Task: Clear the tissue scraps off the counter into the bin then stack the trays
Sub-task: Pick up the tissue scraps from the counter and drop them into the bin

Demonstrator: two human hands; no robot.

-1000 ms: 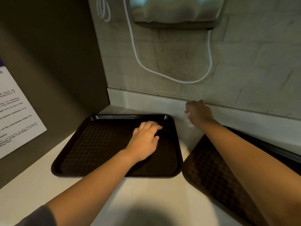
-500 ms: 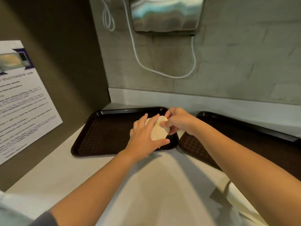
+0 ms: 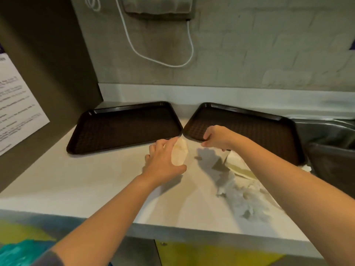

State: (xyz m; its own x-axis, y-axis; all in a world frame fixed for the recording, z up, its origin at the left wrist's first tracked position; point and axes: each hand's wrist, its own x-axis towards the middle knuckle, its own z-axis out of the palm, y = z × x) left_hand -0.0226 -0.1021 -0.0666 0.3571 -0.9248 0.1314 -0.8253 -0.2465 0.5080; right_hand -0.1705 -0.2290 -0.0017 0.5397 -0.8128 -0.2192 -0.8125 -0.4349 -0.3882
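The left hand (image 3: 163, 162) holds a pale tissue scrap (image 3: 179, 153) mid-worktop (image 3: 86, 181). The right hand (image 3: 217, 136), fingers curled, empty, hovers above more tissue scraps (image 3: 240, 191) near the worktop's front right edge, by two trays (image 3: 124, 127).

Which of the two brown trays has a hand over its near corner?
The right-hand tray, beside the sink: the right hand sits over its near left corner. The left tray has no hand on it.
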